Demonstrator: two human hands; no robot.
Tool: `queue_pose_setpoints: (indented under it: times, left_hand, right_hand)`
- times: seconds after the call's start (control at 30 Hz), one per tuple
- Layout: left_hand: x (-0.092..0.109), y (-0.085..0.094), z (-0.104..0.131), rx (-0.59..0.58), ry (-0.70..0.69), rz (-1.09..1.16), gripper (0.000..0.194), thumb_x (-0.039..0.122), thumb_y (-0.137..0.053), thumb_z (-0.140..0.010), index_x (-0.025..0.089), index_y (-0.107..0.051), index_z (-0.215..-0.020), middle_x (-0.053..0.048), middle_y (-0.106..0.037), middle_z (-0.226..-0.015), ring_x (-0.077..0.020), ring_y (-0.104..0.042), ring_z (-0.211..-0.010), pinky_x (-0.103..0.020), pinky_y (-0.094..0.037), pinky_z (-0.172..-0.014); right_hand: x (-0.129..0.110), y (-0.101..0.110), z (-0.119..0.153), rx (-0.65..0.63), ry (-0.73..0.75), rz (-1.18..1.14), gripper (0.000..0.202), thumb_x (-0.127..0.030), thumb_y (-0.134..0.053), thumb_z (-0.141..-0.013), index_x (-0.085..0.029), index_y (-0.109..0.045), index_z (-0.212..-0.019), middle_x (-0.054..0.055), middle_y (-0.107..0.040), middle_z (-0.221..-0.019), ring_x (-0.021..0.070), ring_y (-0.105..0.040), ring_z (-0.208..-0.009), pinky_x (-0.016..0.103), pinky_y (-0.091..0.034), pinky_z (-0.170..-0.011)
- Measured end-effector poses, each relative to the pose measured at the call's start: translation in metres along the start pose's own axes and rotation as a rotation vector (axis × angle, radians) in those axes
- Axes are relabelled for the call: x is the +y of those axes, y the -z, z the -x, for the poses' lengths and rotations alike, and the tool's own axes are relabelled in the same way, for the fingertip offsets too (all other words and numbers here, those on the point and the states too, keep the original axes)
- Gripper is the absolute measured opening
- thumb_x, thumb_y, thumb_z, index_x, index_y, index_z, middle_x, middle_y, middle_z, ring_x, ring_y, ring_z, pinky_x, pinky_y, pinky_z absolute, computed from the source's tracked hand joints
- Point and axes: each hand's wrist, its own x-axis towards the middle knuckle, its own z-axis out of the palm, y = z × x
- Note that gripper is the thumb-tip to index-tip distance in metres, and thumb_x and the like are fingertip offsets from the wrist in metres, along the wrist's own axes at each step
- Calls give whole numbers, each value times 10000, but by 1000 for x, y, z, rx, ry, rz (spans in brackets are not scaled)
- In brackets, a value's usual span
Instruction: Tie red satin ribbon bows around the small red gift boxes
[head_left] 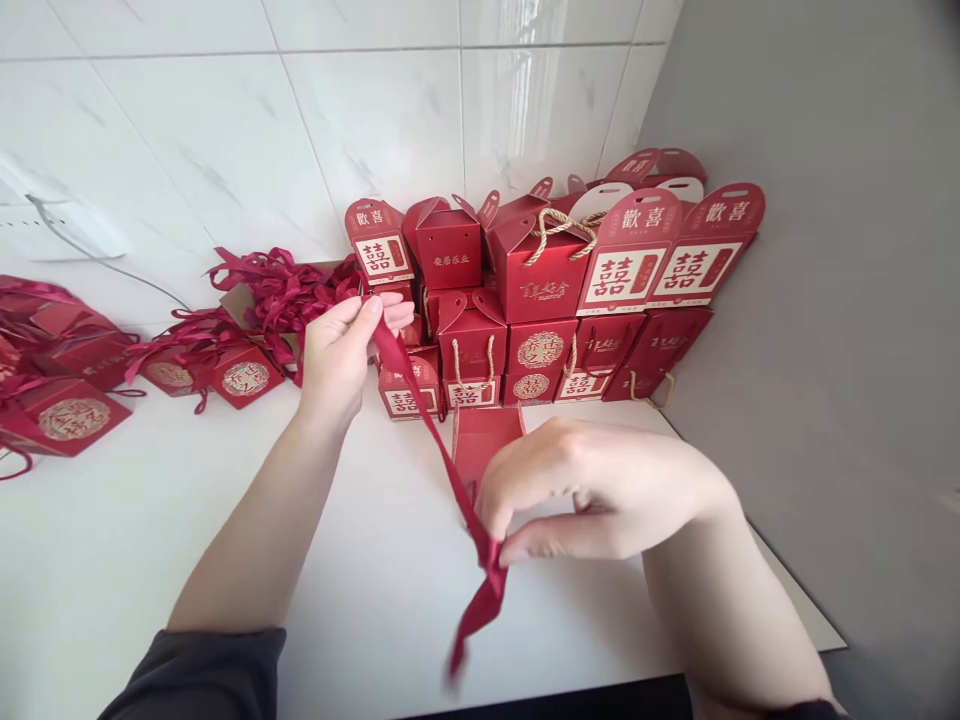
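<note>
A dark red satin ribbon (pixel 430 415) runs slantwise between my two hands above the white table. My left hand (pixel 346 345), raised near the stacked boxes, pinches the ribbon's upper end between thumb and fingers. Lower and to the right, my right hand (pixel 570 490) grips the ribbon between thumb and forefinger, where it looks bunched or knotted. The loose tail hangs below, its tip blurred. Behind my right hand stands an open red box (pixel 486 430), partly hidden by the hand.
Red gift boxes (pixel 540 285) with gold cord handles are stacked against the tiled wall. A heap of red ribbons (pixel 289 295) lies left of them. Ribbon-tied red boxes (pixel 67 415) sit at the far left. A grey panel (pixel 817 300) bounds the right side.
</note>
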Motion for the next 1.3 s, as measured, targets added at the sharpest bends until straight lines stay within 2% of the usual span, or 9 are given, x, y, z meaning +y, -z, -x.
queue_pose_setpoints:
  times: [0.1, 0.23, 0.3, 0.33, 0.43, 0.57, 0.7, 1.13, 1.3]
  left_hand:
    - [-2, 16, -8, -134, 117, -299, 309, 441, -619, -862, 183, -684, -1020, -77, -729, -1033, -207, -699, -933, -315, -568, -796]
    - [10, 16, 5, -352, 135, -559, 379, 508, -626, -833, 225, -698, -1075, -71, -699, -1120, -261, -644, -1038, -348, -536, -847]
    - [18, 4, 19, -460, 94, -364, 377, 484, -569, -883, 221, -686, -1127, -79, -680, -1169, -248, -620, -1089, -350, -502, -928]
    - [21, -3, 27, -587, 132, -214, 375, 462, -545, -905, 207, -677, -1145, -88, -679, -1166, -238, -621, -1089, -348, -492, -947]
    - [26, -20, 46, -771, 267, 79, 320, 382, -564, -911, 194, -662, -1151, -79, -711, -1043, -194, -663, -948, -310, -523, -845]
    - [28, -24, 56, -756, 264, 65, 169, 280, -633, -879, 154, -715, -956, -55, -734, -901, -151, -680, -834, -248, -528, -768]
    - [31, -20, 56, -848, 267, 43, 110, 182, -639, -860, 145, -723, -920, -59, -761, -875, -166, -713, -855, -243, -549, -780]
    - [41, -11, 52, -1042, 163, -210, 402, -26, -503, -723, 167, -781, -939, -29, -772, -842, -176, -722, -781, -237, -579, -708]
    - [42, -12, 53, -1159, 131, -74, 446, -39, -440, -750, 187, -793, -904, -46, -770, -962, -216, -710, -961, -303, -582, -838]
  right_hand:
    - [-3, 6, 11, 166, -100, -145, 112, -99, -521, -905, -178, -589, -950, 73, -722, -977, 173, -697, -848, 276, -546, -672]
    - [8, 7, 11, 391, -189, -324, 113, -107, -448, -929, -201, -507, -906, -3, -638, -752, 134, -620, -689, 247, -490, -587]
    - [13, 6, 5, 470, -301, -216, 111, -132, -450, -932, -195, -536, -903, -28, -560, -705, 103, -524, -609, 224, -429, -550]
    - [15, 6, 2, 499, -350, -140, 109, -152, -459, -934, -193, -556, -904, -29, -546, -715, 96, -488, -603, 221, -407, -552]
    - [16, 5, -3, 528, -406, 27, 163, -256, -481, -951, -181, -598, -867, -11, -581, -776, 103, -474, -651, 235, -386, -599]
    - [14, 8, 0, 520, -406, 89, 292, -380, -526, -937, -172, -590, -741, -21, -540, -681, 99, -435, -603, 232, -337, -549]
    - [13, 9, 2, 573, -403, 144, 354, -431, -559, -916, -173, -517, -677, -35, -469, -630, 93, -389, -578, 228, -301, -517]
    - [7, 26, 25, 781, -466, 183, 392, -479, -557, -910, -181, -544, -656, -8, -463, -631, 106, -384, -562, 246, -288, -504]
    - [7, 31, 31, 868, -505, 259, 387, -447, -578, -905, -180, -534, -628, -34, -394, -581, 91, -334, -525, 242, -254, -474]
